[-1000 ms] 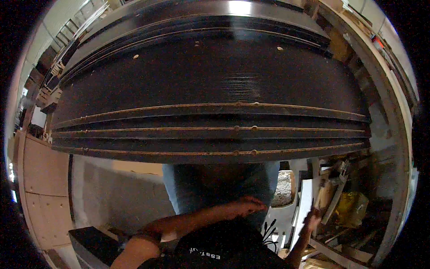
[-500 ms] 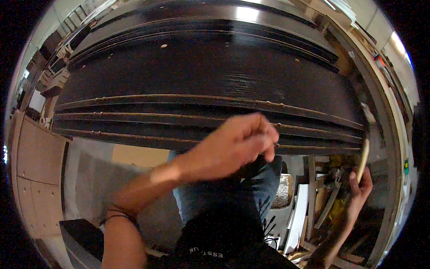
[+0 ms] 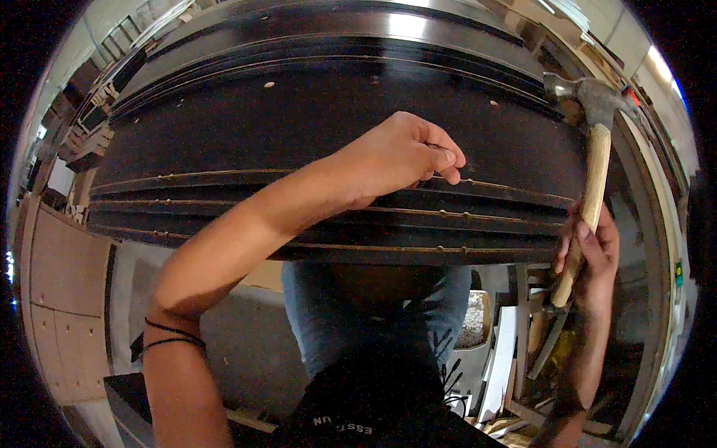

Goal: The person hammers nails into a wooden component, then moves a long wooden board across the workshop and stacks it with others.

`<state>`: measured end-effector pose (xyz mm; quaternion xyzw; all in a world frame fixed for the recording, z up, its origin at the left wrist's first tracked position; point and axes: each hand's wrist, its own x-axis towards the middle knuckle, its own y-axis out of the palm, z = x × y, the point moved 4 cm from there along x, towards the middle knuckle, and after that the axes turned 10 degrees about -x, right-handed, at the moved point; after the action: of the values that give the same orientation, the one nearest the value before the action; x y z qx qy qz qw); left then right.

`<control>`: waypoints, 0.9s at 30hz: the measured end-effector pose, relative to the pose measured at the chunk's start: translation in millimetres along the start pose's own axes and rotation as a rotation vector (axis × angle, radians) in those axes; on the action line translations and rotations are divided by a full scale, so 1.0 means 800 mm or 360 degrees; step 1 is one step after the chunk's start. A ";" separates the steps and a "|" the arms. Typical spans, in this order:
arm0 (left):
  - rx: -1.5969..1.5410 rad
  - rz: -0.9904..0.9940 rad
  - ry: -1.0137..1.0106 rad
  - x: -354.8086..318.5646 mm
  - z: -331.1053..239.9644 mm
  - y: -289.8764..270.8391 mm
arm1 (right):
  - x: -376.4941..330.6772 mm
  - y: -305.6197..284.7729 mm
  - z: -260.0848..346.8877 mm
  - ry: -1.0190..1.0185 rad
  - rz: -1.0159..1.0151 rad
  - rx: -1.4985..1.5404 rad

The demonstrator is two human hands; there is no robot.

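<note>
A stack of wide dark boards (image 3: 314, 127) lies in front of me, with thin pale strips and small nail heads along the stepped near edges. My left hand (image 3: 399, 157) reaches over the top board, fingers pinched together at its near edge, apparently on a small nail that is too small to see clearly. My right hand (image 3: 594, 257) grips the wooden handle of a claw hammer (image 3: 590, 112), raised upright at the right end of the boards, its metal head well above the hand.
Pale wooden panels (image 3: 56, 276) stand at the lower left. Scrap wood, slats and a white bucket (image 3: 470, 336) crowd the floor at the lower right. My legs in jeans (image 3: 358, 313) are under the boards' near edge. Shelving runs along the far left.
My left hand has risen from my waist to the top board's edge. My right hand has lifted the hammer from low at the right to upright beside the boards.
</note>
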<state>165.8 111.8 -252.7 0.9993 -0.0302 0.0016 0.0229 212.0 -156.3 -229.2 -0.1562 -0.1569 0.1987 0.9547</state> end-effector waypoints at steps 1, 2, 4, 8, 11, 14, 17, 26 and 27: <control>0.0045 0.0040 0.0002 0.003 0.000 0.002 | 0.004 0.003 0.017 0.0051 0.0048 -0.0096; 0.0090 0.0080 0.0004 0.006 -0.001 0.004 | 0.008 0.006 0.033 0.0103 0.0096 -0.0192; 0.0235 0.0154 0.0037 0.009 -0.002 0.003 | 0.015 0.013 0.040 0.0190 0.0198 -0.0303; 0.0479 0.0352 0.0069 0.018 -0.004 -0.002 | 0.020 0.014 0.032 0.0240 0.0263 -0.0397; 0.0652 0.0450 -0.0037 0.035 -0.006 -0.001 | 0.015 0.002 0.032 0.0205 0.0143 -0.0391; 0.0700 0.0477 -0.0076 0.047 -0.004 0.006 | 0.011 -0.008 0.020 0.0200 0.0163 -0.0410; 0.0923 0.0507 0.0101 0.049 -0.008 0.006 | 0.005 -0.002 0.012 0.0209 0.0084 -0.0420; 0.0684 0.0342 0.0056 0.042 0.003 0.000 | 0.005 -0.003 -0.001 0.0323 0.0279 -0.0605; 0.0549 0.0355 0.0065 0.039 0.002 -0.001 | 0.005 -0.002 -0.004 0.0316 0.0312 -0.0649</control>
<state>197.2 110.9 -254.3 0.9786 -0.1394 0.0296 -0.1482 217.3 -157.0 -230.5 -0.3787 -0.0833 0.2383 0.8904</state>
